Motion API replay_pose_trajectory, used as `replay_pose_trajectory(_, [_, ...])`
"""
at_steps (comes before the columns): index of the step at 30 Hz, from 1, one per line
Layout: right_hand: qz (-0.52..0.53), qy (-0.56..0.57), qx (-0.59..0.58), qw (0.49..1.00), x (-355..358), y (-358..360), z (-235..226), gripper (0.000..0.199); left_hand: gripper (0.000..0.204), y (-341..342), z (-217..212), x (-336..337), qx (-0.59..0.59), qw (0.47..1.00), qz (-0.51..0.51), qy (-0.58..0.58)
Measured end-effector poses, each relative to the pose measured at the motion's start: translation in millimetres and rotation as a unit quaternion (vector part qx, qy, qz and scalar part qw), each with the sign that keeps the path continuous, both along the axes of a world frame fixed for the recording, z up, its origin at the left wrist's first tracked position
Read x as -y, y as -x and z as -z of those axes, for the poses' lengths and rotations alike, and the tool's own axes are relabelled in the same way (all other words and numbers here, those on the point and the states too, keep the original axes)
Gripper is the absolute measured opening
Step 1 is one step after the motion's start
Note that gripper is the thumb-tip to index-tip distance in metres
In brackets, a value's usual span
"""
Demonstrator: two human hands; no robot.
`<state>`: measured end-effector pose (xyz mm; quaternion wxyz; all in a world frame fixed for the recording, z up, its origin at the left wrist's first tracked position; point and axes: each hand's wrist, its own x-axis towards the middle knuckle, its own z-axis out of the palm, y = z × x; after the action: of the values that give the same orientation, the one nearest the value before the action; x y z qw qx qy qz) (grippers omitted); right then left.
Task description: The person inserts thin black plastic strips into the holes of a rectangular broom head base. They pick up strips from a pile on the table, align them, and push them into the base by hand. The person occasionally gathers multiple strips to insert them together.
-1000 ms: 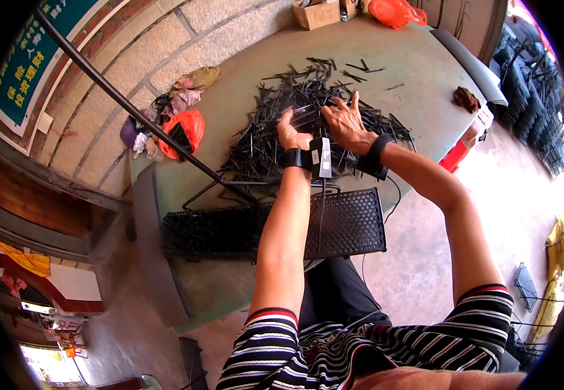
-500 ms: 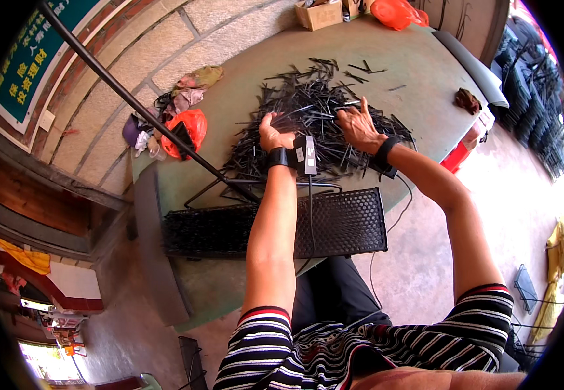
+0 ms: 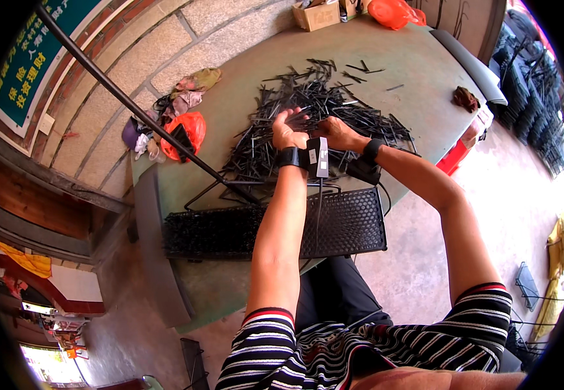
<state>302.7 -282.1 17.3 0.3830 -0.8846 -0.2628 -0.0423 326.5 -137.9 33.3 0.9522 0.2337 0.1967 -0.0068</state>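
A loose heap of thin black plastic strips [image 3: 353, 116] lies on the green table. Over the near side of the heap is my left hand [image 3: 288, 132], palm turned up, its fingers curled round some dark strips that are partly blurred. Close beside it, my right hand [image 3: 339, 134] is bent inward with its fingers closed; what they grip is hidden. Both wrists carry black bands, and a small box is strapped at the left one. Nearer me, below the hands, lies a long black perforated rack [image 3: 353, 224]; its left half is filled with densely packed dark pieces.
A black metal pole [image 3: 119, 94] slants across the left of the green table [image 3: 243, 84]. Orange bags [image 3: 188, 133] and cloths lie at the left edge. A cardboard box [image 3: 318, 15] stands at the back. Stacked black racks [image 3: 532, 97] stand at right.
My right hand has moved left and toward me, from the heap's right side to beside my left hand, its fingers now closed. My left hand has shifted slightly right.
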Motion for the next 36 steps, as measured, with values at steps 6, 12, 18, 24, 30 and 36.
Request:
replay_pose_trajectory(6, [0.101, 0.162, 0.024, 0.981, 14, 2, 9, 0.019, 0.014, -9, 5, -22, 0.004, 1.0, -0.025, -0.013])
replay_pose_trajectory(12, [0.205, 0.386, 0.015, 0.899, 32, 3, 11, 0.043, 0.009, -9, -5, -31, -0.021, 0.995, -0.008, -0.095])
replay_pose_trajectory(18, [0.122, 0.225, 0.005, 0.967, 66, 26, -50, 0.057, 0.01, 2, -21, -17, 0.036, 0.985, 0.084, -0.144])
replay_pose_trajectory(24, [0.086, 0.054, 0.104, 0.989, 81, 117, -110, 0.039, 0.01, 22, -44, -26, 0.097, 0.967, 0.23, -0.051])
replay_pose_trajectory(30, [0.103, -0.081, 0.019, 0.991, 57, 241, -135, 0.023, 0.013, 110, -85, -48, 0.086, 0.95, 0.299, -0.029])
replay_pose_trajectory(36, [0.051, -0.143, -0.042, 0.988, -22, 311, -124, 0.022, 0.012, 214, -88, -108, 0.059, 0.944, 0.319, -0.056])
